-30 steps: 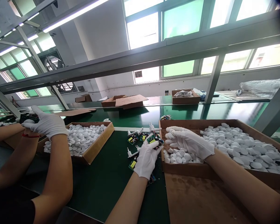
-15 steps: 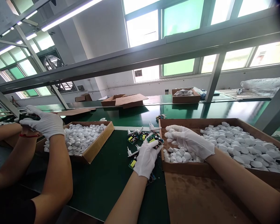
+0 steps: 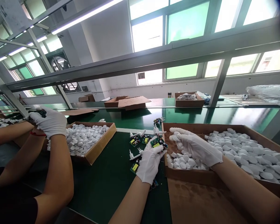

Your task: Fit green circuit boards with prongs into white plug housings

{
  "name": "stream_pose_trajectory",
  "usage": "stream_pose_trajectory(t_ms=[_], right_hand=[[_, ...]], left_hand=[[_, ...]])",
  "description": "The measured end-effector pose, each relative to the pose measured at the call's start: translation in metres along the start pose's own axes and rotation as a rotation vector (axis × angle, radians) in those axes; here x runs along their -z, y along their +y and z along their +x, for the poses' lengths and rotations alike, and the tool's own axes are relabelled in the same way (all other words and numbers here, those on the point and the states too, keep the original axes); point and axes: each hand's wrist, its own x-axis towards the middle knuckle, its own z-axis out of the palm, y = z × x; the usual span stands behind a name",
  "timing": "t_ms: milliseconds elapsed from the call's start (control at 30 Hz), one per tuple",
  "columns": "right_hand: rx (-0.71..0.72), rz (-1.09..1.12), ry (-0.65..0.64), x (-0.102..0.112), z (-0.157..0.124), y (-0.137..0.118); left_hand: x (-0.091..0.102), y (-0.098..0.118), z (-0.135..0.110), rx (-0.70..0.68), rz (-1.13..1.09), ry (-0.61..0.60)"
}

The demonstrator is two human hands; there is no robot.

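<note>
My left hand [image 3: 150, 163], in a white cotton glove, is shut on a green circuit board [image 3: 158, 143] with capacitors and a yellow part. Several similar boards [image 3: 135, 142] with white plug pieces [image 3: 134, 155] lie on the green conveyor belt [image 3: 107, 174] around it. My right hand [image 3: 197, 146], also gloved, is curled over a cardboard tray [image 3: 189, 175] heaped with white round plastic covers [image 3: 249, 158]. Its fingers seem to close on one white cover [image 3: 175, 137], though white on white is hard to separate.
At the left, a co-worker's gloved hand [image 3: 50, 123] holds a circuit board, beside a shallow cardboard tray [image 3: 98, 149] of white covers. Cardboard boxes [image 3: 189, 100] stand on a farther belt. A metal rail [image 3: 154, 59] runs overhead.
The whole view has shifted slightly right and down as my head moved. My hands keep about the same places, the left still on the board and the right over the tray.
</note>
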Motion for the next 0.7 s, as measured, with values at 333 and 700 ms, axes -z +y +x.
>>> stream_pose_trajectory(t_ms=[333,700], right_hand=[[0.025,-0.08,-0.106,-0.0017,0.0033,0.0033],[0.06,-0.308,0.073,-0.0042,0.0046,0.0038]], left_hand=[[0.0012,-0.0007,0.0001,0.005,0.003,0.004],[0.0006,-0.0024,0.0016,-0.014,0.11,0.031]])
